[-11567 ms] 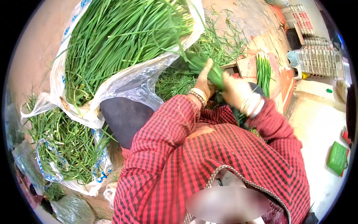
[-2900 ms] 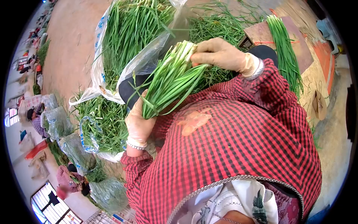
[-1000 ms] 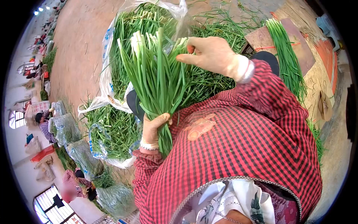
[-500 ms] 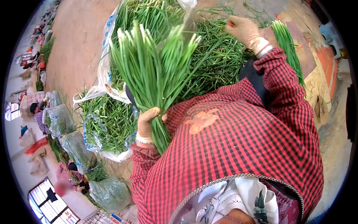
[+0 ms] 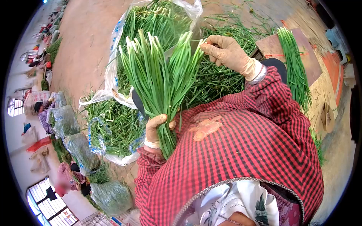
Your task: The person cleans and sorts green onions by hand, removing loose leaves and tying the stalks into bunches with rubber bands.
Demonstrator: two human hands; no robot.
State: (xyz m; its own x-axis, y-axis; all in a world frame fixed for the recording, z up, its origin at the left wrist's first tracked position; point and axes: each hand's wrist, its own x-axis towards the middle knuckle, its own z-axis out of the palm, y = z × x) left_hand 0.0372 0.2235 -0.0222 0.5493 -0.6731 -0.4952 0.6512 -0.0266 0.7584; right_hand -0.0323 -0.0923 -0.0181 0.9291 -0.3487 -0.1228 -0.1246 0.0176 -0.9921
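Observation:
Gloved, my left hand is wrapped round the lower, leafy part of a fanned bunch of green stalks, whose pale ends point up. My right hand, also gloved, pinches at the pale ends on the bunch's right side; what lies between thumb and finger is too small to name. Behind the bunch, more stalks fill an open plastic bag. Loose green leaves are heaped below my right hand. Another bunch lies across a board at the right.
A second bag of loose greens is at the left. Wrapped bundles line the floor further left, with two other people beside them. A sandal-like object lies at the right, near an orange sheet.
My right hand has come back from the upper right to the pale ends of the bunch. My left hand keeps its hold on the bunch, which earlier lay tilted and now stands upright and fanned.

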